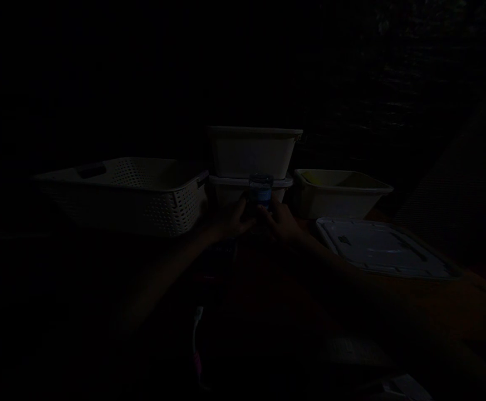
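Note:
The scene is very dark. A small clear jar-like container with a blue band (260, 193) is upright in the middle, in front of the stacked white tubs. My left hand (233, 221) closes on its left side, fingers against it. From the right, my right hand (283, 221) grips the same container, its fingertips at the lower part. The lower edge of the container is hidden by fingers and shadow. Below my left hand lies a dark flat object (220, 252), too dim to name.
A perforated white basket (113, 203) stands at left. Behind the hands, one white tub (253, 153) rests on another lidded tub (230, 192). At right are an open tub (334, 200), something yellow inside, and a flat lid (384, 248). A white cable (195, 337) lies in front.

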The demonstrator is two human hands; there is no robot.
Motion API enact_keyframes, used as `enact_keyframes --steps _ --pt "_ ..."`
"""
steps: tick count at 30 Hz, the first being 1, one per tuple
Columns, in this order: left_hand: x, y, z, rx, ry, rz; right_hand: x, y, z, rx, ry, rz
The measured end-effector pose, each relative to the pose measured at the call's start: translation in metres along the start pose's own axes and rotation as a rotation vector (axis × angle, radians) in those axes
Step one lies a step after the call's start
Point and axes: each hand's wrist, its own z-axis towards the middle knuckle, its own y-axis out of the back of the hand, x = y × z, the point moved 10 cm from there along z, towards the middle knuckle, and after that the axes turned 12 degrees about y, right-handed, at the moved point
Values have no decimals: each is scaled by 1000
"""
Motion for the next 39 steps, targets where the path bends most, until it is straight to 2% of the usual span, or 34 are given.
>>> enact_keyframes --steps 23,39 --pt "0 0 0 -6 -16 3 3 1 0 1 2 2" --pt "4 0 1 -7 23 43 2 1 0 -5 7 3"
